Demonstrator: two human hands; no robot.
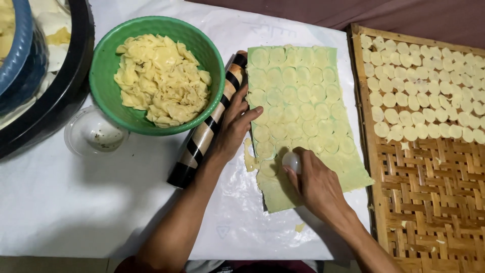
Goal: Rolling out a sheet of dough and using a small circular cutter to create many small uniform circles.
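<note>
A flat pale green sheet of dough [323,76] lies on white plastic, scored with several rows of cut circles. My right hand [316,184] presses a small round white cutter [292,161] into the sheet's near left part. My left hand [233,129] rests flat with fingers spread on the sheet's left edge, beside a striped black and tan rolling pin [204,131].
A green bowl [103,65] full of yellow dough scraps stands at the back left, a small clear cup [93,132] in front of it. A woven bamboo tray [429,192] on the right carries several rows of cut discs. Dark and blue basins [30,71] sit at far left.
</note>
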